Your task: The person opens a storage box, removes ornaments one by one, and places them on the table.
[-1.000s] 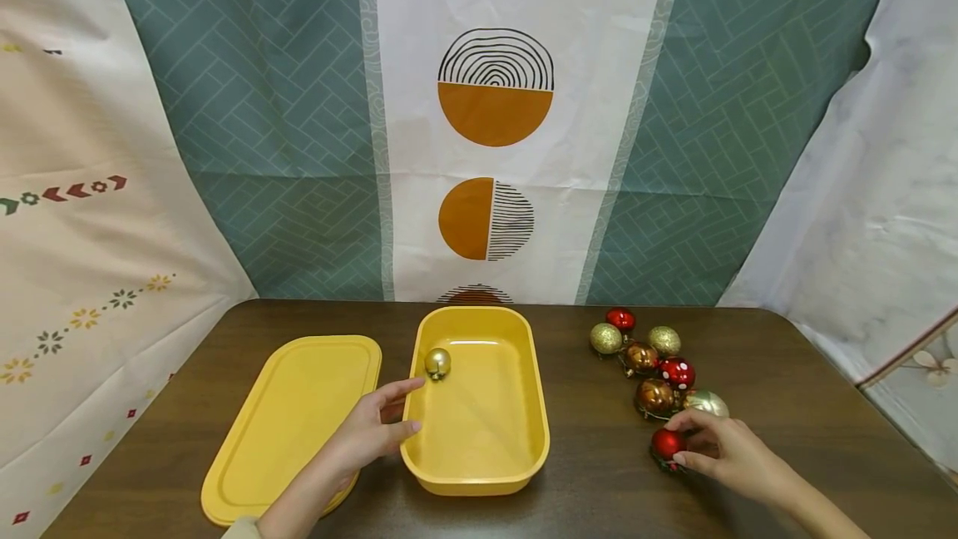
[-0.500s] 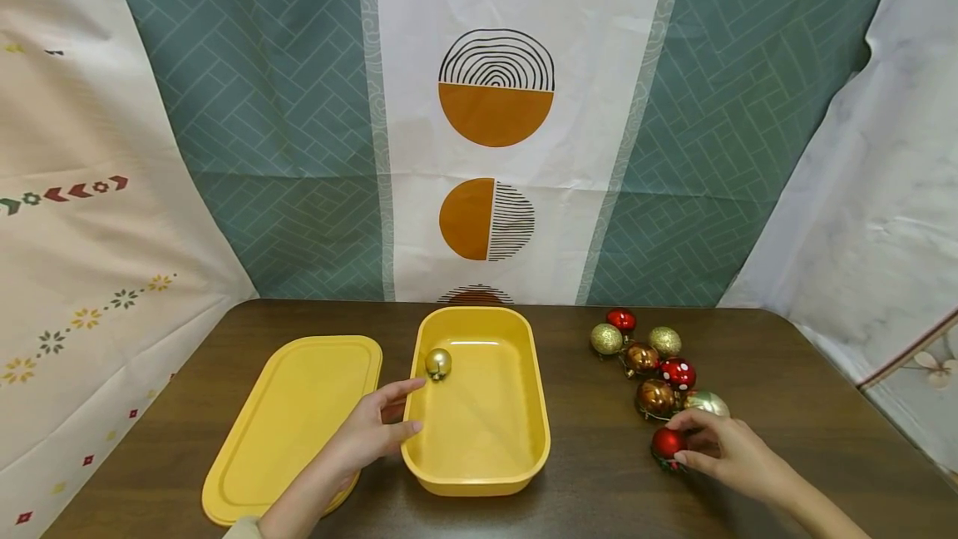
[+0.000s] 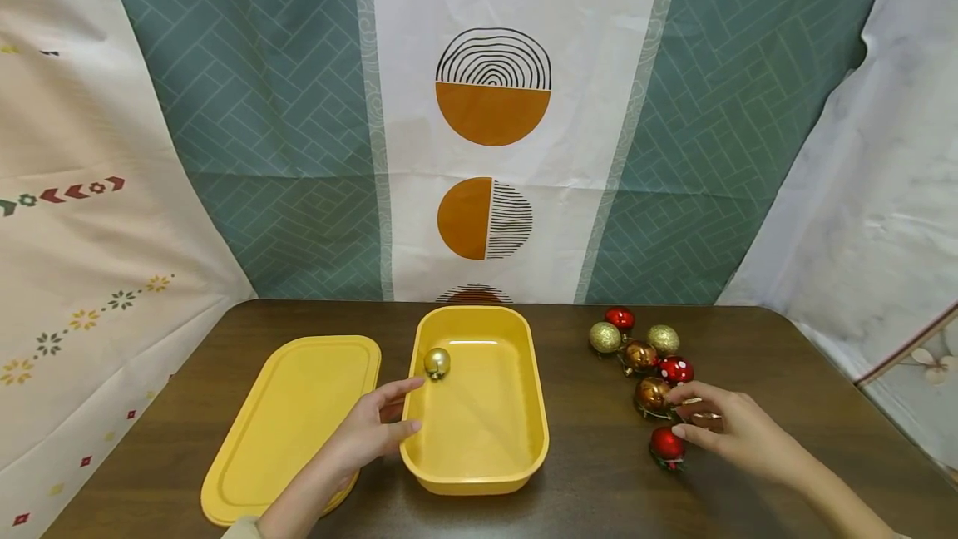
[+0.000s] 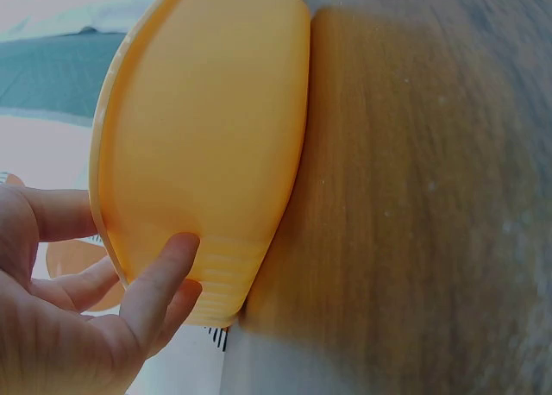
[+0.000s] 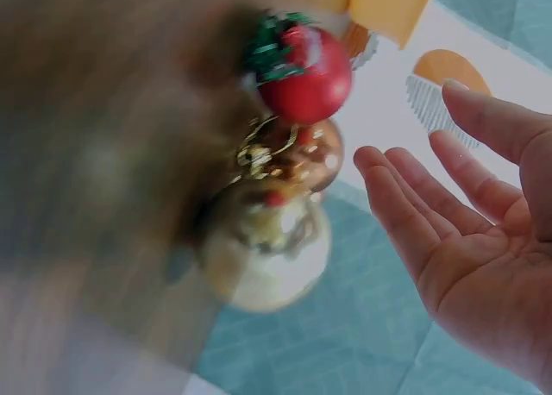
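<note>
A yellow plastic container [image 3: 479,422] holds one gold Christmas ball [image 3: 437,363] near its left wall. My left hand [image 3: 377,422] grips that left rim, with fingers [image 4: 164,279] against the outer wall in the left wrist view. My right hand [image 3: 737,431] hovers over the right side of the table, fingers parted and holding nothing. Just below its fingertips sits a red Christmas ball [image 3: 666,445] with green trim. A copper ball [image 3: 653,395] lies behind it. The right wrist view shows the pale gold ball [image 5: 267,253] that the right hand mostly hides in the head view.
A flat yellow lid [image 3: 295,422] lies left of the container. Farther back at right cluster more balls: glittery gold ones [image 3: 604,338], a white-dotted red one [image 3: 676,369], another copper one [image 3: 639,356] and a red one [image 3: 619,318]. Patterned cloth [image 3: 299,148] hangs behind the table.
My right hand has let go of the red ball with green trim and lifted slightly away. The ball stays on the table. My left hand keeps its place on the container.
</note>
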The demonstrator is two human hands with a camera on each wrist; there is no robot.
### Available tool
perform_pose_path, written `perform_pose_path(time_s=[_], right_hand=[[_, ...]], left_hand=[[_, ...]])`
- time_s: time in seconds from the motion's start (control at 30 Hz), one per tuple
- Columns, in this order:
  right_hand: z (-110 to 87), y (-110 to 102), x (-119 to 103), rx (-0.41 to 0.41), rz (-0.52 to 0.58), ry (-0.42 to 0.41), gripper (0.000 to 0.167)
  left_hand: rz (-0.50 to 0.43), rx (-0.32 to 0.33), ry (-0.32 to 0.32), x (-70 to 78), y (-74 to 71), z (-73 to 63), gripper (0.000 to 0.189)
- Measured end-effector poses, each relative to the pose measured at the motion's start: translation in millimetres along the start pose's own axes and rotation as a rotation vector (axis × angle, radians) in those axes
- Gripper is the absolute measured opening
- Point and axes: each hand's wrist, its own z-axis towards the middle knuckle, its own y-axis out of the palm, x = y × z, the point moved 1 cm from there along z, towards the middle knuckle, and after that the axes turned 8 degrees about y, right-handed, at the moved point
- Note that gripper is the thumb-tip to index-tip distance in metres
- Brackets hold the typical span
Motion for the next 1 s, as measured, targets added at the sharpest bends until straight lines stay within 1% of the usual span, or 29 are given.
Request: perform_pose_path(time_s=[0.2, 0.33, 0.5, 0.57, 0.73, 1.0], right_hand=[[20.3, 9, -19, -0.019, 0.001, 0.016, 0.026], [34.7, 15, -32, -0.039, 0.028, 0.028, 0.028], [53.8, 21, -47, -0.077, 0.074, 0.028, 0.031], [61.5, 25, -52, -0.082, 0.092, 0.026, 0.032], [81.2, 35, -62, -0.062, 0.123, 0.032, 0.033], [110.2, 55, -78, -0.108, 0.18, 0.022, 0.036]], left_hand=[[-0.005, -0.003, -0.001, 0.1, -1.6, -0.2, 0.055], [-0.015, -0.016, 0.007, 0.2, -2.2, 0.3, 0.055], [-0.004, -0.012, 0.001, -0.1, -2.9, -0.4, 0.055], [-0.004, -0.011, 0.0, -0.1, -2.8, -1.0, 0.055], [-0.011, -0.017, 0.006, 0.3, -1.7, -1.5, 0.055], [-0.006, -0.018, 0.003, 1.9, -1.2, -0.7, 0.055]])
